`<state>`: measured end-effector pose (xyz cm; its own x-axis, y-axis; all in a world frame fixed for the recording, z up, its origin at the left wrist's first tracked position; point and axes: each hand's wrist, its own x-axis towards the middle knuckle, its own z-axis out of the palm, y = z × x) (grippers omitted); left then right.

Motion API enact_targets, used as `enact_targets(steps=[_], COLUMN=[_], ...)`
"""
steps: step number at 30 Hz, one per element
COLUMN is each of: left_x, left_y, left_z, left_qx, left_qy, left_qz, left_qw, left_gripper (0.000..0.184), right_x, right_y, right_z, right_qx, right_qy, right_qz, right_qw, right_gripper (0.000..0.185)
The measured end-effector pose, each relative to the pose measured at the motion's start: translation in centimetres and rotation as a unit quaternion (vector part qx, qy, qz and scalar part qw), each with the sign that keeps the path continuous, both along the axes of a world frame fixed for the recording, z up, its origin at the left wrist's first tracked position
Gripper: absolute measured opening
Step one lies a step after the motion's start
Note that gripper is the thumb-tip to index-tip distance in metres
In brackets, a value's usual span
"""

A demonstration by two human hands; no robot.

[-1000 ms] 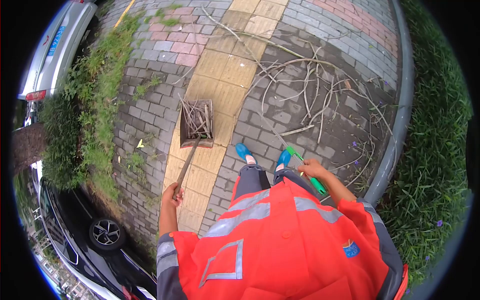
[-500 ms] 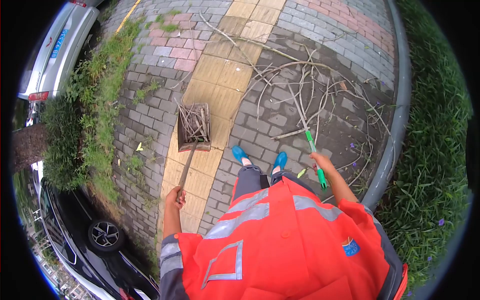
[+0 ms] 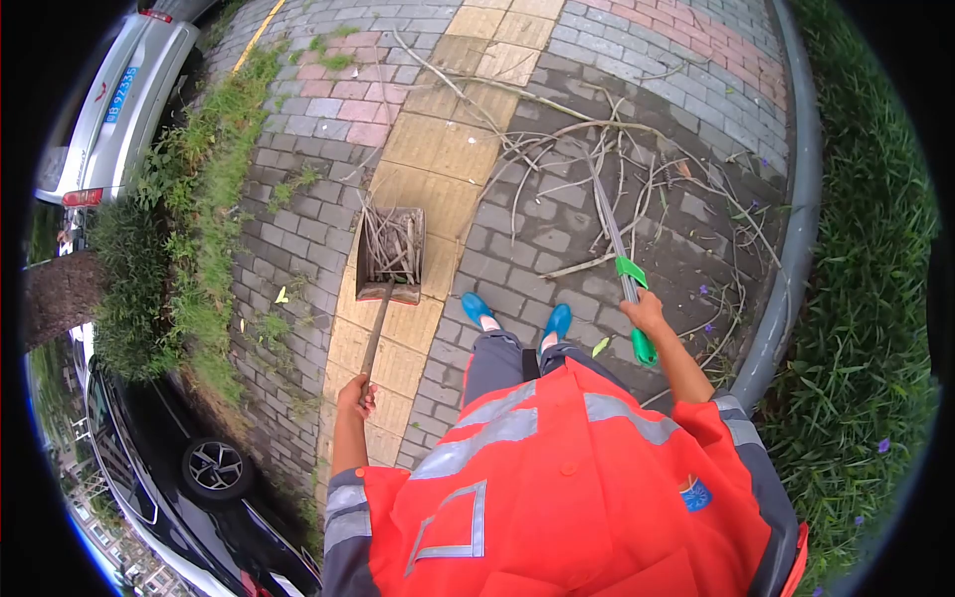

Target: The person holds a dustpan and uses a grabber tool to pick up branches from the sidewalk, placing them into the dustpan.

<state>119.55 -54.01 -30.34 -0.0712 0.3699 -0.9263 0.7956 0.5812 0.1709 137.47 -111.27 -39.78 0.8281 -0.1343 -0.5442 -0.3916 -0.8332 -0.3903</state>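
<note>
My left hand (image 3: 356,395) is wrapped round the long wooden handle of a dustpan (image 3: 364,292). The pan rests on the yellow paving strip and holds a heap of broken twigs (image 3: 396,244). In my right hand (image 3: 645,311) is a pair of long metal litter tongs (image 3: 611,221) with green grips, the fingers closed round them. Their far end reaches down among the bare branches (image 3: 622,126) on the grey bricks. Whether the tips grip a branch I cannot tell. A short stick (image 3: 577,267) lies close to the tongs.
A kerb (image 3: 802,189) with tall grass (image 3: 865,328) beyond runs along the right. On the left are a weedy strip (image 3: 199,259), a tree trunk (image 3: 62,298), a silver car (image 3: 129,99) and a black car (image 3: 179,468). My blue shoes (image 3: 557,318) stand on the bricks.
The litter tongs have turned in my right hand, showing more of their metal arms, and hand and tips have shifted slightly right. My left hand and the dustpan are nearly unmoved.
</note>
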Motion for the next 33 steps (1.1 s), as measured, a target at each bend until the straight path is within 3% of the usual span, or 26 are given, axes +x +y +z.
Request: enact_targets(steps=[2, 10, 16, 19, 25, 31, 33], left_x=[0.4, 0.6, -0.1, -0.5, -1.7, -4.5, -4.8], left_y=[-0.1, 1.6, 2.6, 2.8, 4.3, 7.5, 8.2], left_z=[0.5, 0.8, 0.4, 1.1, 2.8, 2.4, 3.0], left_qx=[0.002, -0.003, -0.027, -0.028, 0.002, -0.003, -0.023], left_qy=[0.003, 0.031, 0.0, 0.003, 0.025, -0.041, 0.002], left_qz=[-0.009, -0.057, -0.074, -0.143, -0.219, -0.162, -0.18], left_qw=[1.0, 0.998, 0.997, 0.989, 0.975, 0.986, 0.983], left_gripper=[0.015, 0.015, 0.018, 0.021, 0.026, 0.024, 0.02], right_x=[-1.8, -5.3, -3.1, -2.5, -1.1, 1.9, 2.8], right_y=[0.8, 0.4, 1.4, 2.4, 7.2, 14.0, 15.7], right_z=[5.5, 5.4, 8.1, 8.6, 7.8, 9.9, 10.0], right_qx=[0.02, 0.014, 0.076, 0.098, 0.109, 0.135, 0.12], right_qy=[0.089, 0.041, 0.113, 0.157, 0.213, 0.189, 0.198], right_qz=[-0.003, -0.002, -0.033, -0.028, 0.01, 0.06, 0.058], right_qw=[0.996, 0.999, 0.99, 0.982, 0.971, 0.971, 0.971], right_gripper=[0.058, 0.063, 0.059, 0.061, 0.075, 0.056, 0.056])
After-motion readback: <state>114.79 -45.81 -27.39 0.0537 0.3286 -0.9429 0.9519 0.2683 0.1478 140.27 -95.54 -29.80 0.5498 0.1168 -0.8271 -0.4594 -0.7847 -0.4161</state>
